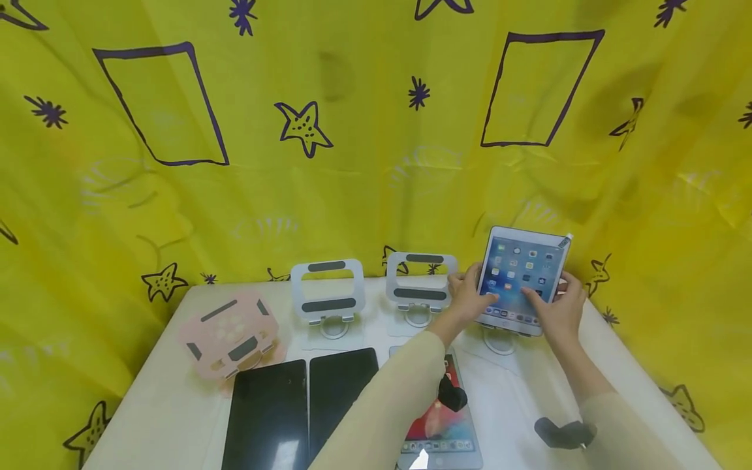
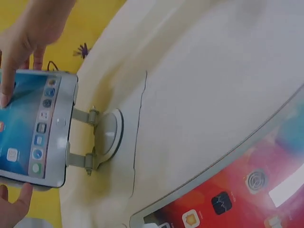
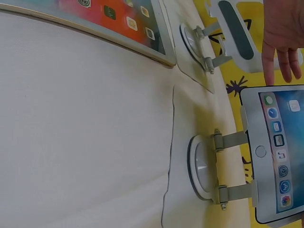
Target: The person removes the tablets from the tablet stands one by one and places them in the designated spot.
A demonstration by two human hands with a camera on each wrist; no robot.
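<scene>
A white-framed tablet [image 1: 519,277], its screen lit with app icons, leans upright on a metal stand [image 1: 499,341] with a round hinged base at the table's right. The stand's lower brackets [image 3: 235,138] sit under the tablet's bottom edge. My left hand [image 1: 467,297] grips the tablet's left side, thumb at the front edge. On the opposite side my right hand [image 1: 561,310] holds it, thumb laid over the screen and fingers behind. The left wrist view shows that thumb on the glass, with the left hand [image 2: 14,206] at the near edge.
Two silver stands [image 1: 329,303] [image 1: 422,297] and a pink stand [image 1: 232,333] stand along the back. Two dark-screened tablets [image 1: 267,411] [image 1: 342,378] and a red-screened tablet [image 1: 443,418] lie on the white table [image 1: 511,418]. A yellow patterned curtain [image 1: 364,196] hangs behind.
</scene>
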